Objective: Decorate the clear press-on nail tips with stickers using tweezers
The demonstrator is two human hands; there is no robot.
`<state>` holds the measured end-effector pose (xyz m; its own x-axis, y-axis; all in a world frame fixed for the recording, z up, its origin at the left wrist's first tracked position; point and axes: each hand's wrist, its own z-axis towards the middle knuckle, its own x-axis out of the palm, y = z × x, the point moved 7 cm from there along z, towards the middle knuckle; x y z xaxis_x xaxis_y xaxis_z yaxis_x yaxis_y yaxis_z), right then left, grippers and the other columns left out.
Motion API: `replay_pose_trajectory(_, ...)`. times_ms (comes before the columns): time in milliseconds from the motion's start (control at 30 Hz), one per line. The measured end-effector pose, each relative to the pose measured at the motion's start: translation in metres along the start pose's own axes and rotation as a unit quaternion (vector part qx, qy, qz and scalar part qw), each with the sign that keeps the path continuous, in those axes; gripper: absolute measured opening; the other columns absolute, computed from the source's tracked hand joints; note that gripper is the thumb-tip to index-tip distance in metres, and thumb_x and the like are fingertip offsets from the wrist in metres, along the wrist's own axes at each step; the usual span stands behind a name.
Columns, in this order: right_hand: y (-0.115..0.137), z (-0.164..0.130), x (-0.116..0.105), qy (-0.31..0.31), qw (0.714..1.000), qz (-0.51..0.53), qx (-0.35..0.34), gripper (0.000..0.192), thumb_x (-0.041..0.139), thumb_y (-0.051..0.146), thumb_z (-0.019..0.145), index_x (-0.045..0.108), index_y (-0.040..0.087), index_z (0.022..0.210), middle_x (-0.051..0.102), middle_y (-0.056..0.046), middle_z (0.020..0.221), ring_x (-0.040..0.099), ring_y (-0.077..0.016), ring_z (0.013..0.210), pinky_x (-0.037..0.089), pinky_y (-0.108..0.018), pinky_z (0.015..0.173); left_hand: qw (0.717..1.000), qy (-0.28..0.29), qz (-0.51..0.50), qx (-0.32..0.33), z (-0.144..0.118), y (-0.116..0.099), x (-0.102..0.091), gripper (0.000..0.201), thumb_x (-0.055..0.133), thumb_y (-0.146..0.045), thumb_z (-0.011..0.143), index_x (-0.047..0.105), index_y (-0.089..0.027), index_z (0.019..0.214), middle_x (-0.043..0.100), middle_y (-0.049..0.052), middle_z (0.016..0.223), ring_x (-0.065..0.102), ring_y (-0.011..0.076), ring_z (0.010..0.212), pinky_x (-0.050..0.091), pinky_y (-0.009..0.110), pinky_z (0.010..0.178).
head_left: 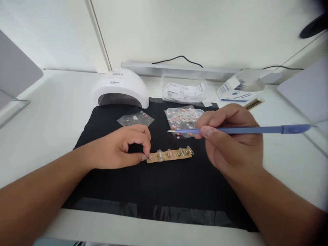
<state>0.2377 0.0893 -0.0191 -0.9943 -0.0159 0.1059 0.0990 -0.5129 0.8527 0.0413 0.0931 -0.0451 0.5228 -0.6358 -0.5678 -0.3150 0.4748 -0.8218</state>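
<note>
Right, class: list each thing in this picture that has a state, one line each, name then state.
left hand: fingertips pinching the strip's left end
right hand: gripping the blue tool
blue tool: held level, tip pointing left
strip of nail tips: flat on the black mat
nail lamp: no glow visible
sticker sheet: flat on mat

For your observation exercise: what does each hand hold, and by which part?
The right hand holds a blue stick near its pointed end. The left hand pinches the left end of the strip of nail tips.
</note>
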Motion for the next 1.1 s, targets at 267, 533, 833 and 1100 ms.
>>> replay_pose_trajectory(267, -0.001, 0.001, 0.001, 0.000, 1.000, 0.010, 0.003, 0.020, 0.068, 0.004, 0.070, 0.061, 0.022, 0.070, 0.065, 0.006, 0.057, 0.057, -0.0109, 0.052, 0.048, -0.026, 0.053, 0.971, -0.187, 0.004, -0.151, -0.007, 0.035, -0.040, 0.008, 0.060, -0.024, 0.084, 0.060, -0.017, 0.079, 0.058, -0.001, 0.073, 0.052, 0.0120, 0.066, 0.040, 0.025, 0.061)
replay_pose_trajectory(533, -0.003, 0.001, -0.001, 0.018, 0.999, 0.002, -0.026, 0.019, 0.074, 0.010, 0.075, 0.063, 0.025, 0.073, 0.062, 0.004, 0.059, 0.056, -0.0140, 0.052, 0.049, -0.030, 0.050, 0.948, -0.198, 0.149, -0.198, -0.003, 0.055, -0.053, 0.012, 0.059, -0.027, 0.083, 0.067, -0.018, 0.085, 0.062, -0.001, 0.072, 0.055, 0.0148, 0.065, 0.041, 0.027, 0.061)
replay_pose_trajectory(833, -0.010, 0.000, -0.003, 0.018, 1.000, -0.010, -0.004, 0.018, 0.073, 0.013, 0.078, 0.061, 0.026, 0.074, 0.061, 0.004, 0.061, 0.057, -0.0154, 0.053, 0.048, -0.031, 0.048, 0.938, -0.185, 0.234, -0.175, 0.006, 0.063, -0.054, 0.015, 0.057, -0.022, 0.084, 0.072, -0.019, 0.086, 0.065, 0.004, 0.087, 0.059, 0.0224, 0.091, 0.046, 0.038, 0.085)
replay_pose_trajectory(1100, -0.008, 0.001, -0.002, 0.014, 1.000, -0.012, -0.011, 0.019, 0.077, 0.017, 0.077, 0.061, 0.027, 0.073, 0.059, 0.005, 0.060, 0.055, -0.0145, 0.052, 0.048, -0.031, 0.048, 0.933, -0.203, 0.242, -0.172, 0.003, 0.070, -0.057, 0.018, 0.058, -0.023, 0.084, 0.074, -0.021, 0.092, 0.063, 0.004, 0.090, 0.058, 0.0218, 0.092, 0.046, 0.038, 0.086)
